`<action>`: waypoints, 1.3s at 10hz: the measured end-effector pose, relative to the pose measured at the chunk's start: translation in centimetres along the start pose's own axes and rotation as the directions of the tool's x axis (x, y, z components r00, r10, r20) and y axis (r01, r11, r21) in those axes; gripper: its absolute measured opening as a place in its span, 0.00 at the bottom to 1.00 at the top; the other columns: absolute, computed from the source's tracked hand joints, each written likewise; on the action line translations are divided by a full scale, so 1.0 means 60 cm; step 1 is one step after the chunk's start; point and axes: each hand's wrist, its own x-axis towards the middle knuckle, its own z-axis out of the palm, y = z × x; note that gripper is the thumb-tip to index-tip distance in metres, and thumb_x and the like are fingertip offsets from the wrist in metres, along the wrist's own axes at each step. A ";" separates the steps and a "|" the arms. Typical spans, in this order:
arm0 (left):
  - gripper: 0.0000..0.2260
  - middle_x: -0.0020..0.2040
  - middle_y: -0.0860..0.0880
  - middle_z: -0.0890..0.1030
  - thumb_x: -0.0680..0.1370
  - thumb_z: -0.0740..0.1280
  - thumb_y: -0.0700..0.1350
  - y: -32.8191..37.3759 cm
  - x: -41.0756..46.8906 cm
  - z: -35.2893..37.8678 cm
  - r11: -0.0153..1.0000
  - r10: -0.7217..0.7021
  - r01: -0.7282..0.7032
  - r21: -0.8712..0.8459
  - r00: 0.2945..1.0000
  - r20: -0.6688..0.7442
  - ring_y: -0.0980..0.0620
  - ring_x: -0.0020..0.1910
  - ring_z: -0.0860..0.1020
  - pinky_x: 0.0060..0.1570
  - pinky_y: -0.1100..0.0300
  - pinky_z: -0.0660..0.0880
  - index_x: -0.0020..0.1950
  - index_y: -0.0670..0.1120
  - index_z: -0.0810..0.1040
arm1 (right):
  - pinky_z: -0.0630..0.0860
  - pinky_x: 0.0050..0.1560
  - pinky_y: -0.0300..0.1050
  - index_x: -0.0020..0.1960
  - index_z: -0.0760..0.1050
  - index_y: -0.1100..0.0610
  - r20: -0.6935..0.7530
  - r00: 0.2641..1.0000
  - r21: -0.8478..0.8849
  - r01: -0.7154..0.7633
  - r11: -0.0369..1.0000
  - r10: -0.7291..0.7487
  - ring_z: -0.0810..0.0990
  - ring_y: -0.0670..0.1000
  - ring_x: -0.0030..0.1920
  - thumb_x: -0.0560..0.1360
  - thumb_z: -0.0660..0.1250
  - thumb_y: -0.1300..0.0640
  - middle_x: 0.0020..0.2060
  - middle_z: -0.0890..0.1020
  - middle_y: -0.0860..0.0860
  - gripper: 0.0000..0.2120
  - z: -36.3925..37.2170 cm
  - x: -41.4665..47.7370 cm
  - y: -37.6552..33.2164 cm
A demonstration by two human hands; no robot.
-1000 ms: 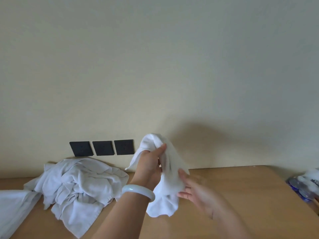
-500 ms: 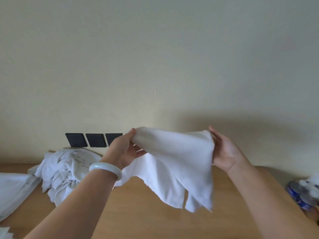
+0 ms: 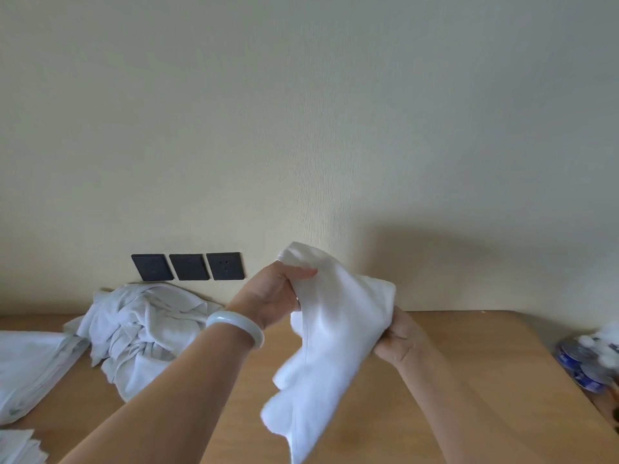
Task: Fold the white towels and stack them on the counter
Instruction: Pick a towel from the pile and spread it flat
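Observation:
I hold a small white towel (image 3: pixel 331 333) in the air over the wooden counter (image 3: pixel 452 380). My left hand (image 3: pixel 274 296), with a pale bangle on the wrist, grips its upper edge. My right hand (image 3: pixel 398 336) grips the towel's right side lower down, its fingers hidden behind the cloth. The towel hangs bunched and slanted between both hands, its loose end dangling toward me. A crumpled heap of white towels (image 3: pixel 140 326) lies on the counter to the left, by the wall.
Flat white cloth (image 3: pixel 30 366) lies at the counter's left edge, with more white fabric (image 3: pixel 16 447) in the bottom-left corner. Three black wall sockets (image 3: pixel 187 266) sit above the heap. Blue-and-white packaged items (image 3: pixel 589 363) rest at the counter's right edge.
The towel, stretched wide between my hands half a second ago, is now bunched. My right hand dropped lower and moved closer to my left.

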 end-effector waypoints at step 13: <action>0.07 0.35 0.46 0.85 0.81 0.61 0.36 0.115 0.004 -0.150 0.991 0.066 -0.017 0.136 0.929 -0.364 0.50 0.32 0.84 0.42 0.50 0.76 0.48 0.39 0.78 | 0.81 0.44 0.45 0.56 0.81 0.55 -0.044 0.987 -0.266 0.135 0.954 -0.152 0.84 0.52 0.45 0.67 0.70 0.60 0.46 0.84 0.53 0.17 0.003 -0.024 -0.137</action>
